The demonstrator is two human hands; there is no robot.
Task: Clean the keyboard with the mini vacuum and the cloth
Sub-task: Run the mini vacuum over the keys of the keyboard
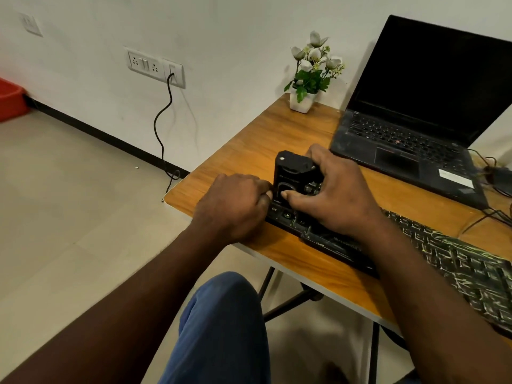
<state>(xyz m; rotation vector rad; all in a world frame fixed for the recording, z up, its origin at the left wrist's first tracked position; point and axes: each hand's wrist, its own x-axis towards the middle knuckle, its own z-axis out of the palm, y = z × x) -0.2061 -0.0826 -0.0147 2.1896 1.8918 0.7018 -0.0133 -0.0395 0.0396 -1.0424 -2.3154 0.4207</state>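
Note:
A black keyboard (432, 253) lies slanted along the front of the wooden table (249, 151). On its left end stands a black mini vacuum (291, 170), upright. My right hand (329, 192) grips the vacuum from the right, thumb on its front face. My left hand (235, 203) rests at the keyboard's left end with curled fingers touching the vacuum's lower left side; whether it grips anything is hidden. No cloth is in view.
An open black laptop (415, 117) stands at the back right, cables (490, 173) trailing beside it. A white pot of artificial flowers (307, 79) sits at the table's far corner. A black cord (163, 126) hangs from the wall socket. My knee (221, 322) is under the table edge.

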